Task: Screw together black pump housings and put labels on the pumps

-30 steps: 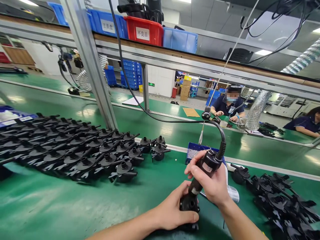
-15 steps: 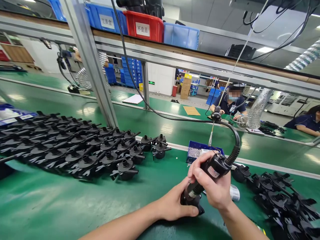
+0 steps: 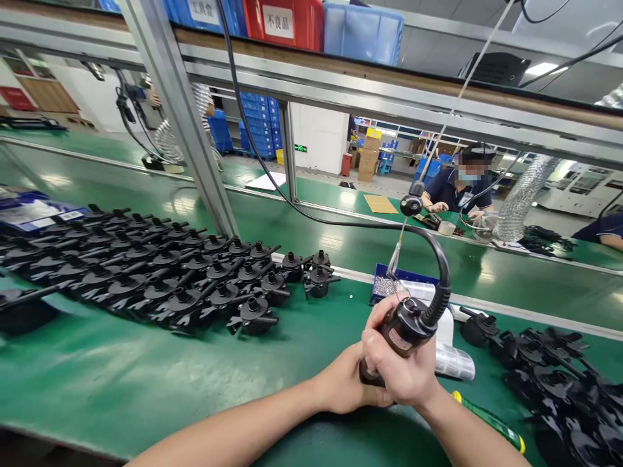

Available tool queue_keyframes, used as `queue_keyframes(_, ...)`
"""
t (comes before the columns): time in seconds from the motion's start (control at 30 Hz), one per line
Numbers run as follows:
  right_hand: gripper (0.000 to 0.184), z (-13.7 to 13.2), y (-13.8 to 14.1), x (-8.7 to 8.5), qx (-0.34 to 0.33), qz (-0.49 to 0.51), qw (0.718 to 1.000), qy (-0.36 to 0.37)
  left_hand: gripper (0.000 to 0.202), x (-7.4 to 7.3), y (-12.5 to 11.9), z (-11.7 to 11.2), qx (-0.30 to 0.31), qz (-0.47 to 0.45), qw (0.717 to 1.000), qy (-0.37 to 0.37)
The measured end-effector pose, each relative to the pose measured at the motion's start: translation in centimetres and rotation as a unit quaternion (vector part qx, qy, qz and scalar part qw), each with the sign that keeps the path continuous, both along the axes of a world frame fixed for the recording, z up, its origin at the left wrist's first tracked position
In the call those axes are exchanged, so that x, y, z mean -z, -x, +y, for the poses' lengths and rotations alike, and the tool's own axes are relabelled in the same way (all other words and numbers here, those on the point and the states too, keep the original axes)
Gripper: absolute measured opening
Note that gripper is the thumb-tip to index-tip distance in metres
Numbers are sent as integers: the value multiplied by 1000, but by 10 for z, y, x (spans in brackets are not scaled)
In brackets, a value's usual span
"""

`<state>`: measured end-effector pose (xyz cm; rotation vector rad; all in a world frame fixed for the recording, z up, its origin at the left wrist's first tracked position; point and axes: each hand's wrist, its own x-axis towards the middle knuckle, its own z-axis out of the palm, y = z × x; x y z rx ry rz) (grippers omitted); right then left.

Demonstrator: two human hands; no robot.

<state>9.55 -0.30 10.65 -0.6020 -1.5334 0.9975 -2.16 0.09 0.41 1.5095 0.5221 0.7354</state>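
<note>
R hand (image 3: 406, 370) fingers clenched on elec screwdriver (image 3: 403, 332), tip hidden; L hand (image 3: 341, 384) part-blocked, can't tell grip. Green bench (image 3: 195, 383), factory rm (image 3: 311, 139) beyond.

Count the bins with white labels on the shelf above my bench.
2: a blue bin and, just right of it, a red bin. The slanted metal post or the picture's top edge may hide others.

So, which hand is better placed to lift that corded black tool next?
Probably the right hand: it wraps around the upper body of the corded black tool, near the cord. The left hand sits lower, by the tool's bottom end, where its grip is mostly hidden.
</note>
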Motion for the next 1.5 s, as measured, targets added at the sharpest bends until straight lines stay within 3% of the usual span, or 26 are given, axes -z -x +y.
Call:
queue_keyframes(0.13,12,0,-1,0,-8,23,1000,-3,76,5,-1,-2,-6,-23,999,40)
queue_keyframes(0.3,11,0,-2,1,0,31,999,8,69,0,-4,-5,-38,-24,996,72)
queue_keyframes(0.53,13,0,1,1,10,10,999,30,71,-2,-5,-6,-21,-31,995,90)
queue_keyframes(0.67,15,2,-1,-6,8,32,999,34,80,4,-6,-4,-19,-48,991,124)
queue_keyframes(0.77,12,3,-15,-16,12,48,999,14,89,10,-4,-1,-39,-64,991,106)
queue_keyframes(0.97,12,17,-48,-26,56,96,994,-9,123,17,10,9,-119,31,982,141)
queue_keyframes(1.2,14,34,-47,-15,109,46,993,-26,120,14,15,14,-102,34,985,134)
queue_keyframes(1.5,18,38,-30,-11,74,25,996,32,114,18,13,12,-91,-4,983,158)
